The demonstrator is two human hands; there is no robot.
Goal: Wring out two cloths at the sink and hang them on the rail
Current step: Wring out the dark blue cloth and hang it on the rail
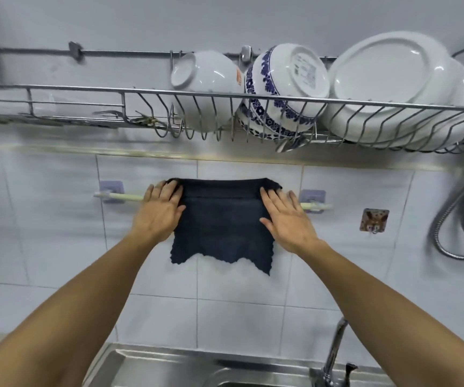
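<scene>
Dark navy, a square cloth with a wavy hem (221,219) hangs folded over a pale cream towel rail (126,196) fixed to the white tiled wall (57,233) by two lilac adhesive brackets (111,188); only one cloth is in view. Both arms reach up from the bottom corners; the left hand (159,212) lies flat on the cloth's left edge, fingers straight and close together, gripping nothing; the right hand (288,217) lies flat on the right edge, fingers straight and slightly spread. Bare rail shows beyond each hand. Above, a steel wire dish rack (85,92) holds a plain white bowl (205,79), a blue-and-white patterned bowl (284,90) whose base carries a printed label too blurred to read, and large white plates (387,82). Right of the rail, a small square adhesive hook (374,220); farther right, a coiled metal hose (460,219). Below, a stainless steel sink (152,364) and chrome tap (334,350); bare tile lies between cloth hem and sink.
</scene>
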